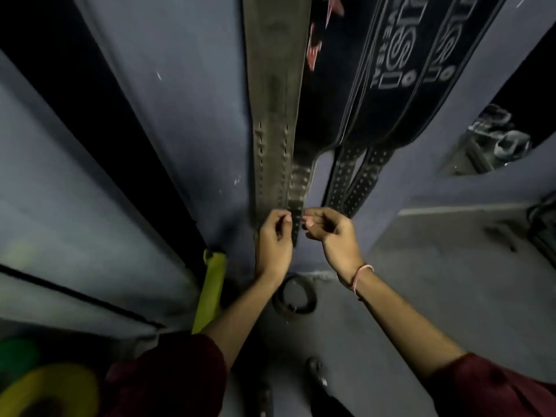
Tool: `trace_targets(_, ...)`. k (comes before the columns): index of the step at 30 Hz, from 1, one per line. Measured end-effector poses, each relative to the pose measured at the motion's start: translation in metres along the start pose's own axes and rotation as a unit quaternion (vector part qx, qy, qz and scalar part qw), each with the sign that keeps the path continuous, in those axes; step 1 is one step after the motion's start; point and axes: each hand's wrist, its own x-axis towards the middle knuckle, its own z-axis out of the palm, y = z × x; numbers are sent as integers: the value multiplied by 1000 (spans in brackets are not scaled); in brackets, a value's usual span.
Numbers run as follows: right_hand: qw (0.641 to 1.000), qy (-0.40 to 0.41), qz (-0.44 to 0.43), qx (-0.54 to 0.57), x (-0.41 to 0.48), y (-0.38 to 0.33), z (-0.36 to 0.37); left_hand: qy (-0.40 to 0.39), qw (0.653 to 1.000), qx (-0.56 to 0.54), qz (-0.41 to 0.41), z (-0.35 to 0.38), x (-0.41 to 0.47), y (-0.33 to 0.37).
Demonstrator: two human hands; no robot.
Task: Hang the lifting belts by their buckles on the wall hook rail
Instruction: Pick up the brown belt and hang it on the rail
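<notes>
**A:** What's on the wall [186,130]?

**B:** Four lifting belts hang flat against it, side by side, with their tails pointing down. On the left is a broad tan leather belt [273,115], scuffed, with stitching along both edges. Next comes a black red-lettered belt [328,85]. After that are a black belt with white lettering [391,85] and its twin [445,55], which overlap a little. All four tops run out of view, so I cannot tell what holds them up.

**A:** And the hands?

**B:** Both are at the narrow, hole-punched tail [296,218] of the red-lettered belt, where it lies just beside the tan one. The left hand [275,233] has its fingers curled in, and its thumb is nipped against the tail's left edge. The right hand [328,233] is also curled narrow, with its fingertips pinching the right edge. The picture is blurred, so I cannot tell how firm either grip is.

**A:** Anything lower down?

**B:** A fifth belt [296,296] lies coiled on the grey floor [436,281] at the foot of the wall, between the forearms. A yellow-green bar [210,293] leans to its left. In the near corner are a yellow plate [51,392] and a green one [15,353].

**A:** Smallest thing?

**B:** A pink thread [361,278] around the right wrist.
</notes>
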Motion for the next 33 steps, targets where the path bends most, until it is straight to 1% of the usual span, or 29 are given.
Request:
trace_targets(2,999,-1,52,4,-1,45,-5,-15,998,21,-52,18,-16,-38)
trace_targets(6,990,-34,136,-1,-5,136,-21,-62,986,54,-144,50,-52,-105)
trace_targets(11,963,-75,255,-41,19,268,-36,-79,968,111,-210,98,-60,-203)
trace_targets(15,944,-107,301,-83,50,380,-29,-90,950,128,-271,136,-70,-311)
trace_targets(18,932,-122,329,-94,67,472,-18,-118,938,133,-297,165,-81,-394)
trace_targets(22,924,-127,331,-140,97,590,-2,-153,934,170,-274,200,-94,-505)
trace_targets(24,925,-120,321,-166,115,649,6,-189,927,194,-259,216,-95,-559)
trace_targets(27,924,-121,299,-204,142,720,22,-255,896,219,-291,239,-89,-636)
trace_targets(28,924,-124,298,-208,150,738,28,-261,890,228,-297,246,-86,-655)
trace_targets(30,923,-136,290,-215,163,770,41,-249,900,247,-259,253,-85,-683)
trace_targets(31,920,-150,286,-223,166,786,48,-258,898,268,-235,254,-85,-692)
trace_targets(33,911,-178,277,-247,170,813,63,-288,876,328,-204,254,-90,-716)
